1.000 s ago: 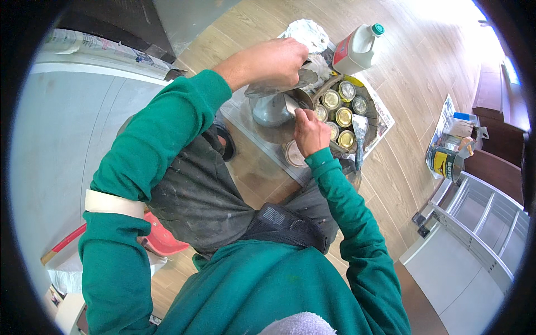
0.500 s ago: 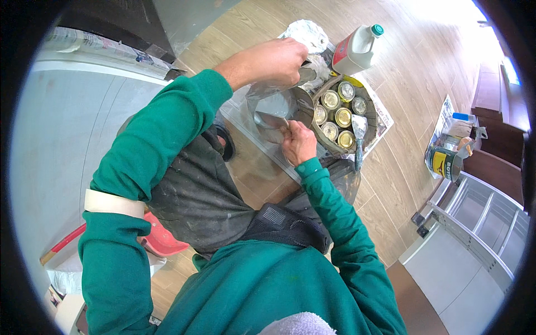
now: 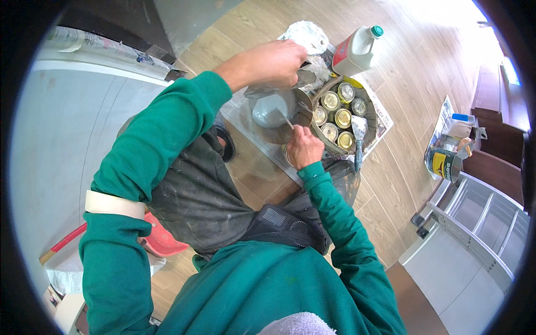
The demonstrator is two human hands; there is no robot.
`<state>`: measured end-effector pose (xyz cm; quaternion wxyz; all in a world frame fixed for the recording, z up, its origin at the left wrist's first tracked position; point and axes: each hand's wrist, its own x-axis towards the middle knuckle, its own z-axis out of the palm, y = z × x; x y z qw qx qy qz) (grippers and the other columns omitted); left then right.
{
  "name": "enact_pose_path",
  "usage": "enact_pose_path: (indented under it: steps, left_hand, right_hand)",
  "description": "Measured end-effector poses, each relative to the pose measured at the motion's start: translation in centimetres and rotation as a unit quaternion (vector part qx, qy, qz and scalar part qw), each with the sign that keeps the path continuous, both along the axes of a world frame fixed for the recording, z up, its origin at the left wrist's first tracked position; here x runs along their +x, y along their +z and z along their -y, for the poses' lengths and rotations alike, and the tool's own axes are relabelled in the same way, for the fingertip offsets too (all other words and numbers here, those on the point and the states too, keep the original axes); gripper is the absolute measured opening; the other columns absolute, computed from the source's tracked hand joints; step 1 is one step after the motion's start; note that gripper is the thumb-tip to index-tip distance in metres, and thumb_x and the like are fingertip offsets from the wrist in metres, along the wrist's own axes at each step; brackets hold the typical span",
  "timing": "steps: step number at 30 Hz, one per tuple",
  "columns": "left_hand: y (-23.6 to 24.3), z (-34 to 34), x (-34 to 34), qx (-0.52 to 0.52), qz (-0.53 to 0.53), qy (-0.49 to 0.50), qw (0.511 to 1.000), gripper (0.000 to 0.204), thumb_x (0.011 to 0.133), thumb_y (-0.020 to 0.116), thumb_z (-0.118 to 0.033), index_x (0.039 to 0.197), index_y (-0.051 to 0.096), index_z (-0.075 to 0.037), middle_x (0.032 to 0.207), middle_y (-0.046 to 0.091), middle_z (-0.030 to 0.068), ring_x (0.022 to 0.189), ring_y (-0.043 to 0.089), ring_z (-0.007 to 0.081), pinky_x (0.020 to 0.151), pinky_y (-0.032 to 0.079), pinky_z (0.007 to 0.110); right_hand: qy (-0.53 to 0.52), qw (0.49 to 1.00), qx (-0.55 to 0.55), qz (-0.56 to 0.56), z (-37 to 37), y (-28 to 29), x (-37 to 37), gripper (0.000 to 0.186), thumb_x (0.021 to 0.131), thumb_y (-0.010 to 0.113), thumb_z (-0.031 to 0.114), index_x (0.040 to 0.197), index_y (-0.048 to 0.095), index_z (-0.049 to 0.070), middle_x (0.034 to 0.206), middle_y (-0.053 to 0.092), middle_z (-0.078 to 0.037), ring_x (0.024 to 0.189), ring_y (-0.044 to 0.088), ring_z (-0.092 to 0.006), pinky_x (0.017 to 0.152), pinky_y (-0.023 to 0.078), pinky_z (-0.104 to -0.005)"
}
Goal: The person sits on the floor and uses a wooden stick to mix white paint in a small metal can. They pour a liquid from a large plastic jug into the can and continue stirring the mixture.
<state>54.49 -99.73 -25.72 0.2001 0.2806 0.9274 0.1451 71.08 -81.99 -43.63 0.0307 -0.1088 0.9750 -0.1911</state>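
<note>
The right hand (image 3: 304, 147) is closed on the handle end of a thin, flat-bladed hand tool (image 3: 286, 119), whose far end dips into a round, silver-grey container (image 3: 303, 111) and meets the pale grey-white paste (image 3: 268, 110) inside. The left hand (image 3: 274, 62) is curled above the container's far side, right against a crumpled grey plastic sheet (image 3: 262, 89); its fingertips are turned away, so I cannot tell whether they are clamped on that sheet. Just right of the container, a brown-walled tub (image 3: 318, 133) holds a cluster of small round tins with gold and silver lids (image 3: 343, 117), and a paint-smeared spatula with a dark blue-grey handle (image 3: 359, 146) lies across its right edge. Beyond the tub stands a white plastic jug with a green cap (image 3: 354, 51), beside a crumpled white bundle (image 3: 307, 37). Farther right, a dark tin with a yellow label (image 3: 444, 164) sits near an aluminium ladder (image 3: 483, 218).
</note>
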Motion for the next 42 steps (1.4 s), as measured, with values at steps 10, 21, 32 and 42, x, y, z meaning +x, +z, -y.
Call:
enact_pose_path:
  steps: [10, 21, 32, 42]
  left_hand:
    - [-0.3, 0.0, -0.4, -0.012, 0.018, 0.006, 1.000, 0.024, 0.070, 0.064, -0.007, 0.089, 0.068, 0.007, 0.092, 0.070, 0.0283, 0.093, 0.067, 0.0449, 0.085, 0.055, 0.049]
    - [-1.3, 0.4, 0.1, 0.092, -0.068, 0.011, 0.993, 0.013, 0.062, 0.062, -0.002, 0.070, 0.066, 0.008, 0.076, 0.064, 0.0311, 0.080, 0.067, 0.0470, 0.072, 0.054, 0.051]
    - [-0.6, 0.1, -0.6, 0.020, -0.026, 0.011, 0.999, 0.016, 0.065, 0.062, -0.001, 0.078, 0.070, 0.005, 0.083, 0.067, 0.0302, 0.085, 0.067, 0.0466, 0.076, 0.056, 0.048]
    - [-1.3, 0.3, -1.0, 0.040, -0.039, 0.033, 0.998, 0.020, 0.065, 0.059, 0.001, 0.081, 0.071, 0.005, 0.084, 0.067, 0.0309, 0.085, 0.067, 0.0467, 0.076, 0.055, 0.050]
  right_hand:
    - [-0.079, 0.987, -0.127, 0.058, 1.2, -0.3, -0.9, 0.013, 0.085, 0.067, 0.020, 0.093, 0.063, 0.009, 0.089, 0.069, -0.018, 0.078, 0.068, -0.0416, 0.069, 0.053, -0.0533]
    - [0.085, 0.992, 0.011, -0.088, -2.0, 0.0, -2.6, 0.023, 0.076, 0.069, 0.017, 0.096, 0.059, 0.012, 0.088, 0.064, -0.010, 0.075, 0.069, -0.0315, 0.064, 0.055, -0.0437]
    - [0.064, 0.991, -0.073, -0.095, -0.3, -0.2, -2.8, 0.026, 0.081, 0.067, 0.010, 0.107, 0.064, 0.015, 0.104, 0.068, -0.007, 0.076, 0.070, -0.0330, 0.063, 0.057, -0.0446]
    - [0.120, 0.990, -0.037, -0.065, -0.9, -0.3, -0.3, 0.026, 0.078, 0.065, 0.008, 0.103, 0.063, 0.015, 0.104, 0.068, -0.007, 0.076, 0.070, -0.0320, 0.065, 0.057, -0.0434]
